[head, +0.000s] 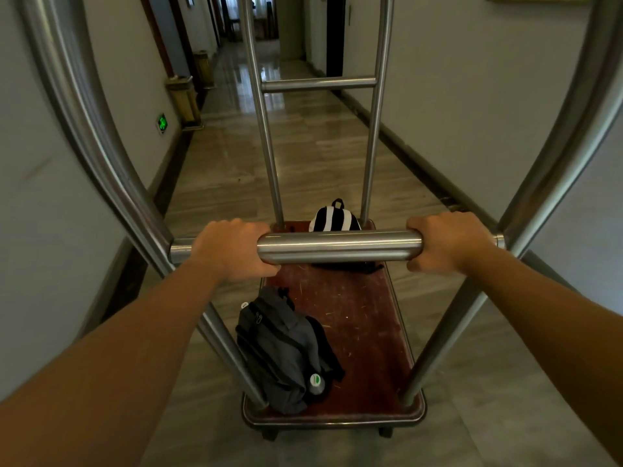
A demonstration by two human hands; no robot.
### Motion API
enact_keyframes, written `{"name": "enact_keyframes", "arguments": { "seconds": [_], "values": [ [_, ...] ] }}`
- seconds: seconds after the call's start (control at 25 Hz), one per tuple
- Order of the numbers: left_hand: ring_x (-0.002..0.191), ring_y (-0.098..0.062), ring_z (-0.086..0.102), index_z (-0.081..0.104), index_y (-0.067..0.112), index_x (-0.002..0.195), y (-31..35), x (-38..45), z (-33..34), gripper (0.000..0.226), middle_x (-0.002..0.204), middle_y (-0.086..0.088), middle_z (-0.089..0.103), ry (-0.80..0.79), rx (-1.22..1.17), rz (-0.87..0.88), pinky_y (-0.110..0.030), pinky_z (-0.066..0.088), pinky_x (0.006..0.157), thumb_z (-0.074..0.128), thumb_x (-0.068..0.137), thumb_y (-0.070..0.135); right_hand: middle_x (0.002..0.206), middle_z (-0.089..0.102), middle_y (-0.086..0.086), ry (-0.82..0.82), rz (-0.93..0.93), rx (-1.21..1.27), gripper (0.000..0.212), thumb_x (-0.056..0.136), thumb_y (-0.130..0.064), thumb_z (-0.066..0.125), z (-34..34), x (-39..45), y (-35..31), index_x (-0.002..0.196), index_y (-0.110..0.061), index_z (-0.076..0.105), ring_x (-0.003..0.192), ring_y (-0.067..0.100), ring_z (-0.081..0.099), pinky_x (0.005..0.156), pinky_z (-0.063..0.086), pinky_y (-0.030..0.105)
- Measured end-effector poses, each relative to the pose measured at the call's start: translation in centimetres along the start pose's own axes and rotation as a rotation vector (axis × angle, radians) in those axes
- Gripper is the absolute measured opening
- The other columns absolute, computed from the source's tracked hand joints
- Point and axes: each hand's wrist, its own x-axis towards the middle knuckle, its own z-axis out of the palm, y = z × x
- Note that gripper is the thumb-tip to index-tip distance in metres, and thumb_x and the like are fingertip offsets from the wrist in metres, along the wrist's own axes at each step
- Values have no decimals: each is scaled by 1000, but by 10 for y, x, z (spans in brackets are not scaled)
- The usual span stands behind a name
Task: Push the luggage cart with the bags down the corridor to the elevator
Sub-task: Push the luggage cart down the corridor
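**Currently: Cart Under Push, Hazards and Clearances**

Both hands are gripping the handle bar point(338, 247): the left hand point(232, 251) is wrapping fully closed around its 9 o'clock end, the right hand point(448, 242) around its 3 o'clock end. The luggage cart point(367, 318) is standing directly ahead at 12 o'clock, roughly centred in the corridor.

Hazards, near to far:
- The grey backpack point(286, 352) is lying at the near 7 o'clock corner of the deck, leaning against the frame post. A sharp turn is likely to be tipping it over the rim.
- The striped bag point(333, 220) is sitting at the far end, near the far uprights, apparently unsecured.
- The floor point(317, 153) is looking glossy; wheels may be sliding sideways.

Clearances:
- Open floor is showing on both sides of the deck.
- At 11 o'clock, a waste bin point(183, 99) is standing against the wall, narrowing the lane; a second is standing further on.
- Beyond, the corridor is running open; the elevator is not identifiable.
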Motion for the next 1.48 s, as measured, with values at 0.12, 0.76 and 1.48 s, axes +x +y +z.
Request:
{"name": "enact_keyframes", "arguments": {
  "seconds": [0.12,0.76,1.48],
  "values": [
    [73,-15,59,59,37,99,-8,57,2,48,82,10,63,-7,-2,-14,-32,44,65,62,65,70,76,61,-11,39,0,1,29,68,-55,65,-1,53,25,87,-37,52,67,13,55,65,46,32],
    [75,-17,62,60,36,102,-111,390,40,54,85,8,66,-4,-3,-8,-34,50,69,60,63,73,72,56,-13,6,-2,-17,35,65,-60,63,-2,390,118,88,-36,54,68,13,56,67,47,33],
    [76,-16,59,57,37,99,-146,772,58,48,86,8,65,0,-11,-102,-32,41,67,63,65,71,64,50,-16,43,-117,-4,28,67,-54,64,-8,761,296,84,-38,49,60,7,50,58,42,28]
  ]
}}
